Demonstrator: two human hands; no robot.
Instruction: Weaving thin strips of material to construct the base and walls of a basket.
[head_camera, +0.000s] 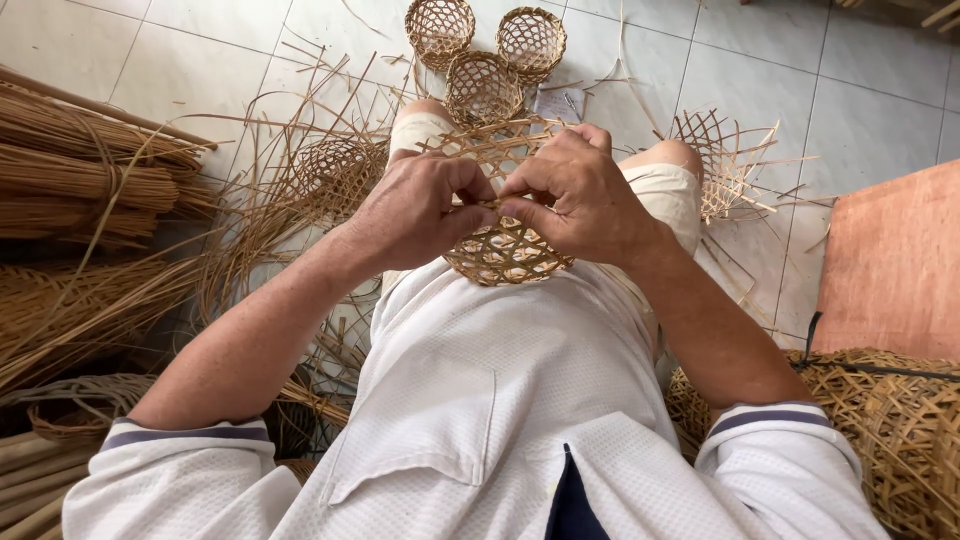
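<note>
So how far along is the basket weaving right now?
Three small baskets look finished, sitting on the floor tiles. Both hands, left hand and right hand, pinch strips on a half-woven basket in the lap. Its loose ends remain, and another unfinished piece lies by the knee.

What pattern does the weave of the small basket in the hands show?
An open lattice of tan strips with many holes, on the small basket; seen in the head view.

basket (505, 250) on lap, three baskets (482, 88) beyond

packages: none | labels: none | signs: none | screens: none
</note>
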